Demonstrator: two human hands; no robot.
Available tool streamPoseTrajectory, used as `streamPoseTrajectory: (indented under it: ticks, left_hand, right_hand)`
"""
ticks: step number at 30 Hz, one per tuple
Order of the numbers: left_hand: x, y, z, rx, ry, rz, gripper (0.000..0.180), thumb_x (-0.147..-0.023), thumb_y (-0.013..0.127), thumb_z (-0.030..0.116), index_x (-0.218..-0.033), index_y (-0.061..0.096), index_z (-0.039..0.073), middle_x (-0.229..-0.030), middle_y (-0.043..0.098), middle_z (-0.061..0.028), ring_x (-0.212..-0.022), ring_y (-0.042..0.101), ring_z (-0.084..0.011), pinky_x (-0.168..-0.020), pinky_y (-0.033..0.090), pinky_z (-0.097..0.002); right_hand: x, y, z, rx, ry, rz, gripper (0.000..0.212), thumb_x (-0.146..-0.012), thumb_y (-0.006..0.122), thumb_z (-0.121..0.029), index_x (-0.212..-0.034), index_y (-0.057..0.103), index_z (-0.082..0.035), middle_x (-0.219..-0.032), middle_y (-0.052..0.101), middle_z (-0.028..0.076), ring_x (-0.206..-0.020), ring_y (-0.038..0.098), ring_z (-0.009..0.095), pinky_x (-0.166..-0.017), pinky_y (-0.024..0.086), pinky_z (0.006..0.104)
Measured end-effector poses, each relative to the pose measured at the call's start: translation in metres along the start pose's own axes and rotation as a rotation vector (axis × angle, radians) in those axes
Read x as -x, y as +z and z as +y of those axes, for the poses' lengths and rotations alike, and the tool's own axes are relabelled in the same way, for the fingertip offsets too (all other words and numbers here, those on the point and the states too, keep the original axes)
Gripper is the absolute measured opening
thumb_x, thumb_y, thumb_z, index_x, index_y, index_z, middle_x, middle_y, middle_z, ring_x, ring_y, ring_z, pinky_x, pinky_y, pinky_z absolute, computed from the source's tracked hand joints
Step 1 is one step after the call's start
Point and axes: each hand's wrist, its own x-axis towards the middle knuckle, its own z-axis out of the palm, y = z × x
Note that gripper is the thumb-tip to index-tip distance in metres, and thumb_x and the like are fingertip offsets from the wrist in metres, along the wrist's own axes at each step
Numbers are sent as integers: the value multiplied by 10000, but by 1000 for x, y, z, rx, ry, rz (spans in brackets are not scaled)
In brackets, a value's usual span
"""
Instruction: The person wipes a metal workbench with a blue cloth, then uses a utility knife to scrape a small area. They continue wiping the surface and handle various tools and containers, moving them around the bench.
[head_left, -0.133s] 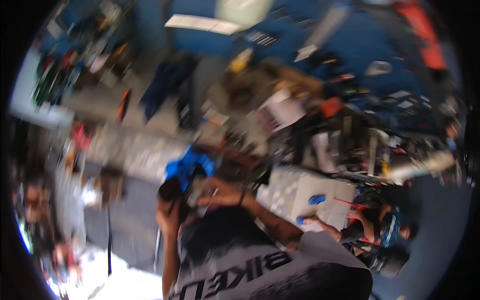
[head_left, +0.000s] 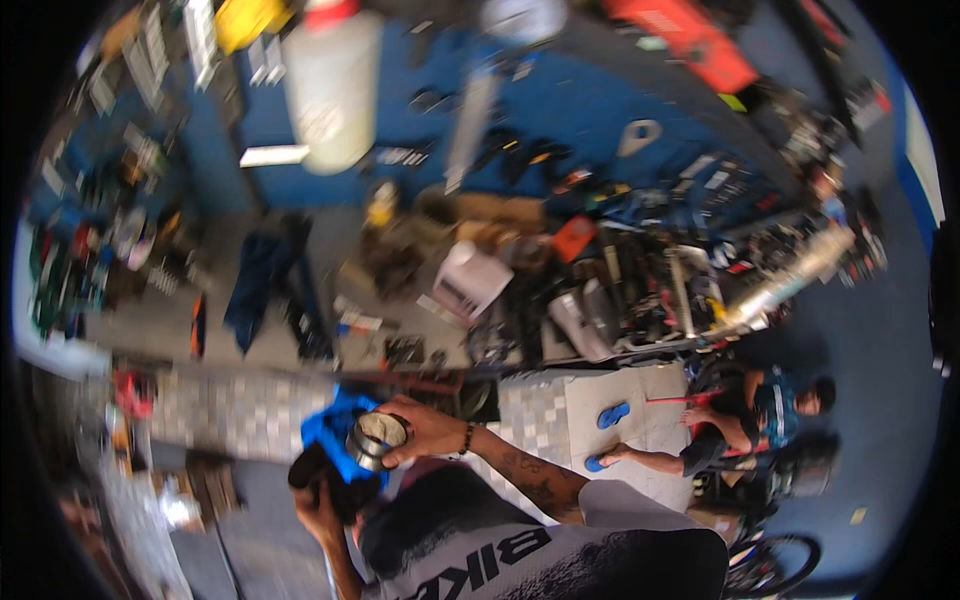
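Observation:
My right hand [head_left: 428,428], with a dark beaded bracelet at its wrist, is closed round a round metal container [head_left: 378,436]. The container is silvery at the side and its pale inside or contents face up. To its lower left, my left hand [head_left: 320,512] is closed on a dark, rounded thing [head_left: 314,470]; its kind cannot be made out. Bright blue cloth or plastic [head_left: 330,428] shows behind and below the container, close to both hands. The fingers of my left hand are partly hidden behind the dark thing.
A cluttered workbench [head_left: 270,345] runs ahead, with a white jug [head_left: 472,282], dark cloth [head_left: 258,285] and metal parts. Tools hang on the blue wall [head_left: 560,95]. At right, a seated person [head_left: 745,420] rests near blue sandals [head_left: 613,415] on cardboard [head_left: 655,385]. A bicycle wheel [head_left: 790,560] stands lower right.
The view has swung, so the bench and wall sit lower and further left. The round container now shows clearly in my right hand; earlier it was blurred. My left hand still grips the dark thing.

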Motion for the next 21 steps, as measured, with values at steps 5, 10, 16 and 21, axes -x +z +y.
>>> streamPoseTrajectory:
  ticks: [5, 10, 16, 21]
  left_hand:
    - [-8, 10, 16, 86, 107, -52, 312, -926, 750, 120, -1198, 735, -32, -1162, 772, -191, -1092, 733, -290, -986, 557, -425]
    - [-16, 24, 41, -61, 156, -102, 306, -945, 789, 254, -1156, 795, 32, -1081, 804, -150, -1016, 742, -285, -942, 562, -401]
    - [-26, 30, 54, -112, 178, -153, 334, -925, 807, 277, -1125, 793, 10, -1056, 802, -161, -958, 744, -280, -903, 576, -409]
    - [-28, 29, 42, -132, 169, -60, 460, -893, 836, 364, -1192, 787, 19, -1110, 800, -176, -1065, 756, -282, -942, 571, -375]
  right_hand:
    - [113, -152, -147, 501, -309, 557, 1005, -681, 1011, -302, -1497, 484, -47, -1437, 464, 129, -1398, 464, 284, -1190, 376, 395]
    - [203, -286, -286, 415, -881, 1421, 1005, -742, 969, -249, -1545, 425, 13, -1463, 566, 136, -1353, 553, 255, -1171, 431, 407]
    - [267, -480, -419, 683, -1081, 1928, 993, -759, 958, -369, -1450, 458, 140, -1330, 630, 227, -1225, 622, 271, -1093, 476, 373]
    - [280, -578, -495, 993, -732, 2054, 1018, -835, 876, -406, -1546, 384, 132, -1326, 676, 307, -1216, 688, 284, -1044, 534, 379]
